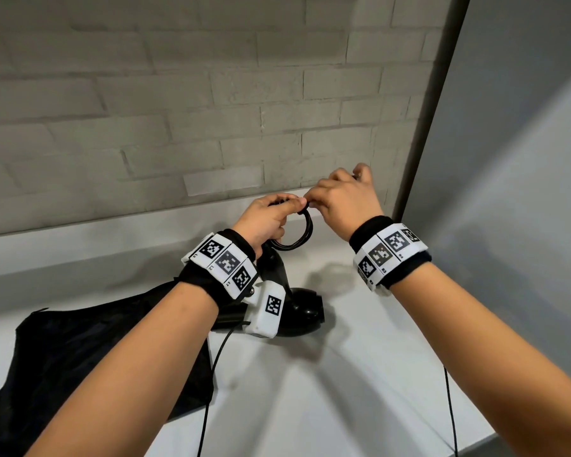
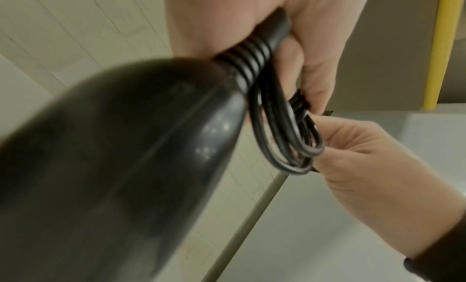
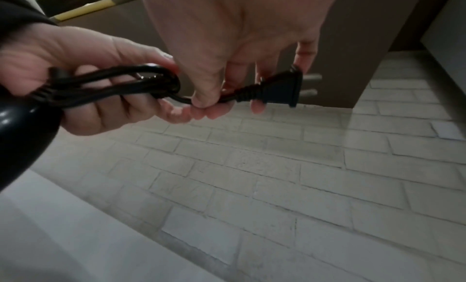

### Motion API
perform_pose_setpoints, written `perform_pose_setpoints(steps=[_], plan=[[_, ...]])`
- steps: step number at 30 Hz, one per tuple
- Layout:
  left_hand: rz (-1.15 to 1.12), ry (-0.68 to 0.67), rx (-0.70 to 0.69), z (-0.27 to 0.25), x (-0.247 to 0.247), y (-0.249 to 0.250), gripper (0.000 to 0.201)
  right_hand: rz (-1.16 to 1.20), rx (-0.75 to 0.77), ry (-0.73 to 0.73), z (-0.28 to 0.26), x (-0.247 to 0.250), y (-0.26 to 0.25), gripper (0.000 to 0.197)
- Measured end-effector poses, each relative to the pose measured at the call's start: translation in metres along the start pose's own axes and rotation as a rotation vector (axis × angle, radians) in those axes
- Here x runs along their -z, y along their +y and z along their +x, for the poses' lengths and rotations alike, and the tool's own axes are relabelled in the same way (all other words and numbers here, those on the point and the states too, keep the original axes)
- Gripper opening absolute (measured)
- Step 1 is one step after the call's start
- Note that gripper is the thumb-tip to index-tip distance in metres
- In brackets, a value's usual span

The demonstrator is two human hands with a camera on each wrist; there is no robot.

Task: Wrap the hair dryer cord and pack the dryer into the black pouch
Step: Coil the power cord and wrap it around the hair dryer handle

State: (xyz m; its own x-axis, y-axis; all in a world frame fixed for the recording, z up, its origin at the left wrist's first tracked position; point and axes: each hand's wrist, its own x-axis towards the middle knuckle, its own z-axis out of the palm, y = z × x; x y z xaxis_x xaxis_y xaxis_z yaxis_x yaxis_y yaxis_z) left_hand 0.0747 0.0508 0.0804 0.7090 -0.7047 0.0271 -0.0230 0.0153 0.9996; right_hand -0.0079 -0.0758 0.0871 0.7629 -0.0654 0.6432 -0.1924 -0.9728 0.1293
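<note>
Above a white counter (image 1: pixel 360 341), the left hand (image 1: pixel 267 219) grips a coiled black cord (image 1: pixel 302 232) in curled fingers, the loops bunched where the cord leaves the hair dryer (image 1: pixel 297 311). The dryer hangs below that hand, handle up toward 12 o'clock, barrel end at 5 o'clock just over the counter. The right hand (image 1: pixel 343 199), at 3 o'clock from the left, pinches the cord's tail behind the plug (image 3: pixel 279 89); the plug points toward 3 o'clock in the right wrist view. A black pouch (image 1: pixel 80 357) lies flat at 8 o'clock. A brick wall (image 1: pixel 178 110) closes the far edge, with bare counter to the right.
</note>
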Motion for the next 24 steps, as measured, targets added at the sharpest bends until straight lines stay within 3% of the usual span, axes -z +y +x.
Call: perform_pose_setpoints(steps=[3,6,11,15,24], plan=[[0.076,-0.032,0.036,0.000,0.000,0.004,0.017,0.014,-0.033,0.084,0.001,0.002,0.001,0.021],[0.150,-0.060,0.066,-0.003,-0.001,0.009,0.025,-0.046,-0.041,0.070,0.002,0.008,-0.002,0.026],[0.196,-0.122,0.118,-0.006,0.000,0.015,0.021,-0.056,0.016,0.094,-0.002,0.008,-0.002,0.020],[0.170,-0.078,0.065,-0.003,-0.001,0.011,0.009,0.027,-0.056,0.134,-0.006,0.011,-0.005,0.021],[-0.045,0.130,-0.009,0.008,-0.003,0.004,0.012,0.699,-0.446,-0.115,-0.014,0.028,-0.010,0.031]])
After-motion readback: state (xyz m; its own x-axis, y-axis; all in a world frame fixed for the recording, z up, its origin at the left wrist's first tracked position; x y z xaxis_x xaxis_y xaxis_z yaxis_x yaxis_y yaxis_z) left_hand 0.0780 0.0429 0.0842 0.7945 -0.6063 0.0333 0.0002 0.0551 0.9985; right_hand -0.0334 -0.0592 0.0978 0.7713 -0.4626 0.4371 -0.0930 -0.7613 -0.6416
